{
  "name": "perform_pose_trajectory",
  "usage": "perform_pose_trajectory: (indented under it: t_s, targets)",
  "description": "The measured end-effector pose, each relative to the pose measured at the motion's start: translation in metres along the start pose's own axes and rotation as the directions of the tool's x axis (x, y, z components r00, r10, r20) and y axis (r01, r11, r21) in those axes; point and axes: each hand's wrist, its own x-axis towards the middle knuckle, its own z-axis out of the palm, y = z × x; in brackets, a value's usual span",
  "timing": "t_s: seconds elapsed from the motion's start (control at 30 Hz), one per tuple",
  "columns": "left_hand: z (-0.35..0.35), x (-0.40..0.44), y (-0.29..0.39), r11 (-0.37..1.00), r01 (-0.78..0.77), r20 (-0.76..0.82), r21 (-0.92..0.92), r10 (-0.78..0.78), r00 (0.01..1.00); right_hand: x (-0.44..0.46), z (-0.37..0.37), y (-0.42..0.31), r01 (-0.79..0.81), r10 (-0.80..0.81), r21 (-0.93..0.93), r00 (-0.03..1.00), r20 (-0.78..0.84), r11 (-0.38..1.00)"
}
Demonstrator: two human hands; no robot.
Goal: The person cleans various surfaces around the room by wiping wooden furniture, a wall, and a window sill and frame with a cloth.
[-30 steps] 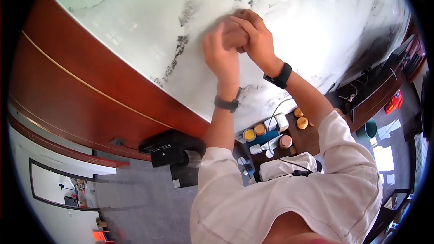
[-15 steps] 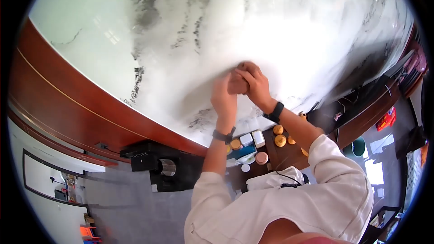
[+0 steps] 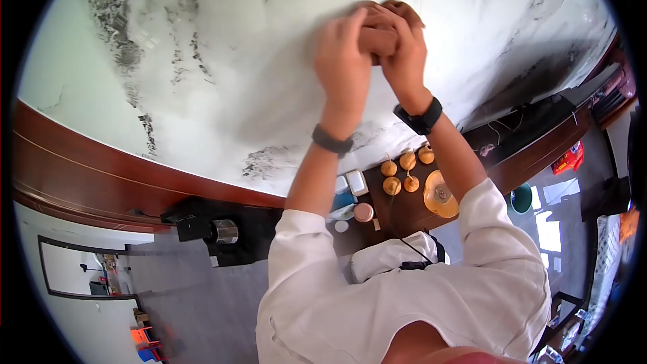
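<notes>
In the head view, both my hands are raised in front of a pale, grey-veined marble surface (image 3: pixel 269 67). My left hand (image 3: pixel 342 64) is closed from the left around a smooth reddish-brown lump (image 3: pixel 379 42), which looks like clay. My right hand (image 3: pixel 406 54) grips it from the right, its fingers bent over the top. More brown material shows beyond the right fingers. The fingers hide much of the lump, so its full shape cannot be made out. Dark bands circle both wrists.
Below the hands, a brown wooden top carries several small gourds (image 3: pixel 391 185), a yellow dish (image 3: pixel 441 194), a pink-lidded jar (image 3: pixel 364 212) and white containers (image 3: pixel 356 183). A black machine (image 3: pixel 195 228) stands lower left. A green bin (image 3: pixel 521 198) is on the floor at right.
Both hands have moved up and away from my body with the brown lump between them. The view has shifted, and more gourds and the yellow dish now show.
</notes>
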Motion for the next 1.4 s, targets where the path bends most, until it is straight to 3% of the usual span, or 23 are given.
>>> perform_pose_trajectory:
  t_s: [0.1, 0.3, 0.37, 0.57, 0.7, 0.8, 0.9, 1.07, 1.3, 1.4]
  targets:
    - [0.027, -0.035, 0.005, 0.996, 0.09, 0.113, -0.009, -0.088, 0.99, -0.029, -0.017, 0.039, 0.037, -0.037, -0.057, 0.999, -0.008, 0.998]
    - [0.061, -0.133, -0.015, 0.985, 0.17, 0.336, 0.033, -0.171, 0.926, -0.126, -0.033, 0.087, -0.189, 0.199, -0.086, 0.973, 0.119, 0.978]
    - [0.064, -0.141, -0.013, 0.977, 0.21, 0.329, 0.018, -0.204, 0.922, -0.128, -0.035, 0.084, -0.227, 0.23, -0.037, 0.965, 0.124, 0.973]
    - [0.061, -0.09, 0.01, 0.983, 0.183, 0.256, 0.018, -0.182, 0.949, -0.068, -0.042, 0.073, -0.083, 0.083, 0.01, 0.996, 0.028, 0.997]
    - [0.069, -0.019, 0.037, 0.998, 0.06, 0.033, 0.011, -0.061, 0.998, 0.008, -0.052, 0.067, 0.04, -0.04, 0.002, 0.999, -0.029, 0.999]
    - [0.08, 0.017, 0.056, 0.999, 0.013, -0.025, -0.039, -0.014, 1.0, 0.046, -0.066, 0.062, 0.015, -0.015, -0.008, 0.999, -0.04, 1.0]
    - [0.104, 0.019, 0.058, 0.998, -0.054, -0.009, -0.02, 0.054, 0.999, 0.047, -0.077, 0.083, 0.002, -0.002, -0.01, 0.998, -0.055, 1.0]
    - [0.123, -0.028, 0.054, 0.999, -0.039, 0.128, -0.02, 0.041, 0.991, -0.002, -0.088, 0.112, -0.036, 0.035, -0.038, 0.999, -0.027, 0.999]
    - [0.094, -0.096, 0.022, 0.988, 0.154, 0.241, -0.015, -0.146, 0.959, -0.075, -0.062, 0.1, -0.241, 0.237, 0.042, 0.968, 0.077, 0.97]
    - [0.059, -0.112, 0.005, 0.97, 0.24, 0.265, 0.029, -0.238, 0.934, -0.091, -0.041, 0.081, -0.158, 0.151, 0.055, 0.982, 0.116, 0.986]
